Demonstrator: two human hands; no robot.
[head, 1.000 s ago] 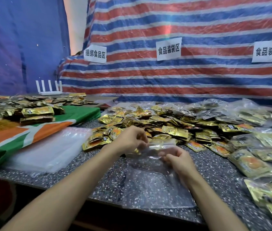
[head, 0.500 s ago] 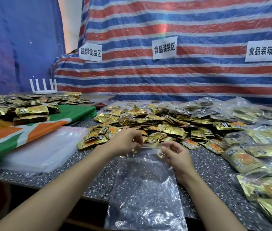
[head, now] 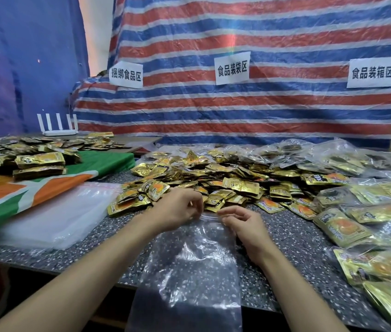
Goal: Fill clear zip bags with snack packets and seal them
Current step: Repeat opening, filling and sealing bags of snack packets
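- Far left, the flat stack of spare bags [head: 45, 219] hasn't moved, so nothing new there.
- The left hand [head: 177, 209] is still at the mouth of the clear zip bag [head: 189, 271]. Its fingers are curled and look to be pinching the top edge.
- The big change is the bag itself. A second ago it was bunched up between the hands, and now it's spread flat on the table [head: 297, 240] with its bottom hanging over the near edge. It's still empty.
- The right hand [head: 245, 226] is at the rim too, with thumb and forefinger loosely curled toward the opening. Honestly can't tell if it's gripping the plastic or has just let go.
- The snack packets [head: 213, 183] sit in a pile just behind the bag mouth, with the filled bags [head: 357, 216] off to the right.
- My guess is the bag is laid out for opening, so loading comes next.
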